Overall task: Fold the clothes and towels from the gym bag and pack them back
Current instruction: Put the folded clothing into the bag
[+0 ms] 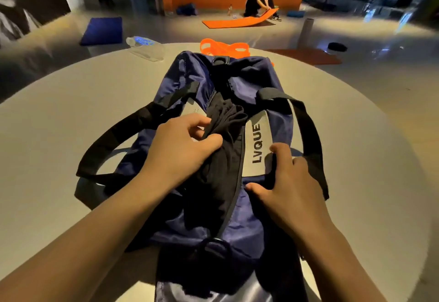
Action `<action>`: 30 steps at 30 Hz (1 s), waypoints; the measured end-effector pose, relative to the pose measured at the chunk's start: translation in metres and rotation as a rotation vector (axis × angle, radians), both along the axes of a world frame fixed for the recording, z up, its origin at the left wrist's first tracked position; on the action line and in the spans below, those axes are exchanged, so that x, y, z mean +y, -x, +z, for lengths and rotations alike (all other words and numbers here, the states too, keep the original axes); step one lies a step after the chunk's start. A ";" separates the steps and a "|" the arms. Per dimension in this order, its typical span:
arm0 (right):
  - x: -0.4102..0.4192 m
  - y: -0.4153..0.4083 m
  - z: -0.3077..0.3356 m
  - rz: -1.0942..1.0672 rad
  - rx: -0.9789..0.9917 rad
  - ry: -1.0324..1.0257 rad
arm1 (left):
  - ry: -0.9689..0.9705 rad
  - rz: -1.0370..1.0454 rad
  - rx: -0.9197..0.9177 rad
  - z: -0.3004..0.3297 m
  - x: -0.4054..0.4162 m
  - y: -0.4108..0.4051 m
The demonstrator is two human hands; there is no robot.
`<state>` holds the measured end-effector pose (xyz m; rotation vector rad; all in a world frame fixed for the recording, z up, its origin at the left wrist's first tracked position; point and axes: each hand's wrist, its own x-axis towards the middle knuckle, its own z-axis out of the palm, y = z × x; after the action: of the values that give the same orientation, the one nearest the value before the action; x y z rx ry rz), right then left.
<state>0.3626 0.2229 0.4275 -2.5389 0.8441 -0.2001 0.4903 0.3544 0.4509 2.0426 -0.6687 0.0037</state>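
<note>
Stage: early, unpacking, nothing folded yet | navy gym bag (247,211) centre of round table (71,111) | left hand (180,149) pinches bunched black garment (228,121) at opening, 12 o'clock | right hand (285,183) curled, gripping bag edge, 3 o'clock.
</note>
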 end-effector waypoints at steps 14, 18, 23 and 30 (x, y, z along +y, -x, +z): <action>-0.049 0.033 0.007 -0.029 -0.212 -0.184 | -0.005 -0.382 0.271 -0.018 -0.022 0.048; -0.047 0.030 0.000 0.004 -0.260 -0.211 | -0.307 -0.426 -0.011 -0.012 -0.022 0.064; -0.049 0.032 0.001 0.028 -0.273 -0.255 | -0.085 -0.189 -0.113 -0.020 -0.025 0.057; -0.052 0.029 0.001 0.051 -0.331 -0.322 | -0.325 -0.740 0.063 -0.010 -0.015 0.034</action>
<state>0.3341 0.1706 0.4281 -2.1459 0.6242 -0.4195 0.4564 0.3389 0.4409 1.9635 -1.4173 -0.6298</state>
